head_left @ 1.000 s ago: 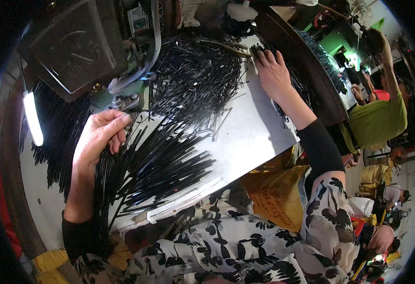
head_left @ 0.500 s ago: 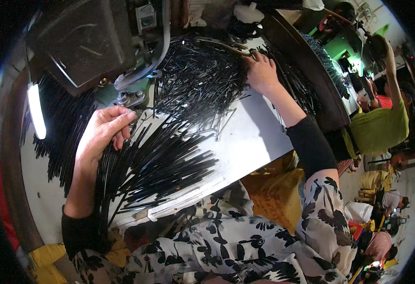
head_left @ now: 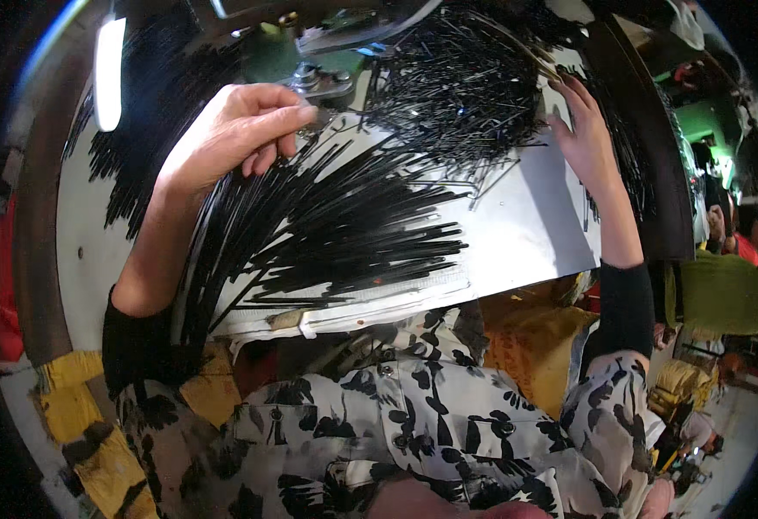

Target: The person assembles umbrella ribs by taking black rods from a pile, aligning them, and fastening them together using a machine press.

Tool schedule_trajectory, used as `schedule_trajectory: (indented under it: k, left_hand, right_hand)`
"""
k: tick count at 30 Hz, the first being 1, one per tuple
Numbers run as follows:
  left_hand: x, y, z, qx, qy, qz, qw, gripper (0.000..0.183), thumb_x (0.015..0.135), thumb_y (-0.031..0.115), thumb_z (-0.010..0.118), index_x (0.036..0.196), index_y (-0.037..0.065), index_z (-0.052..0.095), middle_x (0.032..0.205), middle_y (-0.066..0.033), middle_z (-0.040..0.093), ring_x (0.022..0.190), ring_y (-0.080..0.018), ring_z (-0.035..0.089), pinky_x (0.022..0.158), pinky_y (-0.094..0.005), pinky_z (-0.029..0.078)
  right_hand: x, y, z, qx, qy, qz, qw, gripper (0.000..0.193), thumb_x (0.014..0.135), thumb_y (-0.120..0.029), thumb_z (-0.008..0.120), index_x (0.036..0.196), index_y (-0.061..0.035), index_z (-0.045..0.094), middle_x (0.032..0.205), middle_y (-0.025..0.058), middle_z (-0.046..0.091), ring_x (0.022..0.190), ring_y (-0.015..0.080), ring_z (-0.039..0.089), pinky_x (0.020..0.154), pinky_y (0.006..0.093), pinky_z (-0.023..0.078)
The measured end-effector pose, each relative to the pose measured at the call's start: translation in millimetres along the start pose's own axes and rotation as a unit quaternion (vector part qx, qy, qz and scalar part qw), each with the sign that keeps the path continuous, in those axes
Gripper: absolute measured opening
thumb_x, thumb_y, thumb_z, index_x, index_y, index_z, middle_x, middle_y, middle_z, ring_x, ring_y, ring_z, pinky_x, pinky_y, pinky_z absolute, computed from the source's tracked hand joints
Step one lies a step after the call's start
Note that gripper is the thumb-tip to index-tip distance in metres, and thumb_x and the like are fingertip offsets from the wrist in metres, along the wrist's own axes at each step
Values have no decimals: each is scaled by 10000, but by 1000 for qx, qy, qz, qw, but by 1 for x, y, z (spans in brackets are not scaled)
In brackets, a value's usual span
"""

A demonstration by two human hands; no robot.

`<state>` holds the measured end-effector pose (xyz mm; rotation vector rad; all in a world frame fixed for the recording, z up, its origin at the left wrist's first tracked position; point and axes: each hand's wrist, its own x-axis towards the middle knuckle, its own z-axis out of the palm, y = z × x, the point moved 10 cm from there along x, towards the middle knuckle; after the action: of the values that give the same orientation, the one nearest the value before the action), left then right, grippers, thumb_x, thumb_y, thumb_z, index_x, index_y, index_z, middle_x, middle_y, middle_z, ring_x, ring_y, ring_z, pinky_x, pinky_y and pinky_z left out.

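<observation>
head view shows our left hand [head_left: 232, 138] closed around a fanned bundle of thin black plastic rods [head_left: 327, 225], its fingertips pinched together at the far end of the fan, right at the small grey metal fixture of the machine [head_left: 323, 82]. we judge the step is feeding rods to that fixture, and doing it well means we keep the pinch tight on just a few tips while the rest of the fan stays flat and uncrossed on the white sheet-metal tabletop [head_left: 526, 233].

our right hand [head_left: 587, 138] lies farther right with fingers spread apart, pressing on the edge of the loose heap of black rods [head_left: 457, 95]; we cannot tell whether it grips any.

the rods look slim, straight, glossy and all alike, fanning from the near left toward the right, some tips bearing small heads.
</observation>
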<state>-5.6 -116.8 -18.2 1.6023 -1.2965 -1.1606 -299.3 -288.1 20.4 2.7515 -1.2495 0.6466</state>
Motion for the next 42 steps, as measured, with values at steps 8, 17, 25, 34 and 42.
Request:
schedule_trajectory:
  k: [8, 17, 25, 34, 42]
  left_hand:
    - [-8, 27, 20, 195, -14, 25, 980, 243, 821, 231, 598, 892, 0, 628, 634, -16, 561, 481, -50, 460, 438, -216, 375]
    - [-7, 49, 55, 431, 71, 172, 883, 240, 748, 279, 615, 846, 59, 624, 637, -100, 575, 618, -276, 589, 593, -357, 465]
    - [-4, 42, 57, 423, 62, 178, 886, 204, 743, 251, 607, 808, 59, 624, 648, -104, 583, 630, -269, 597, 603, -353, 469]
    - [4, 52, 69, 424, 68, 217, 877, 176, 739, 220, 592, 795, 56, 622, 713, -104, 613, 667, -259, 611, 627, -344, 482]
    - [3, 52, 65, 417, 73, 220, 879, 154, 736, 183, 581, 791, 43, 611, 689, -107, 604, 656, -259, 613, 616, -341, 482]
  right_hand:
    - [-24, -69, -12, 74, -41, -63, 994, 390, 759, -83, 605, 1143, -105, 544, 1275, 95, 452, 1175, 292, 422, 984, 367, 345]
    - [-8, -142, -11, 89, 10, -219, 972, 279, 750, -105, 598, 1026, -61, 584, 1123, 94, 543, 1048, 283, 490, 939, 383, 350]
    - [5, -170, 4, 73, 9, -260, 963, 207, 764, -150, 586, 949, -59, 607, 973, 77, 589, 954, 257, 534, 850, 373, 385]
    - [-1, -148, -13, 87, 12, -223, 971, 209, 771, -135, 598, 965, -59, 603, 990, 97, 596, 947, 278, 543, 841, 376, 389]
    - [-16, -103, -34, 107, -33, -80, 990, 173, 770, -127, 610, 930, -60, 619, 889, 99, 624, 819, 273, 589, 741, 332, 450]
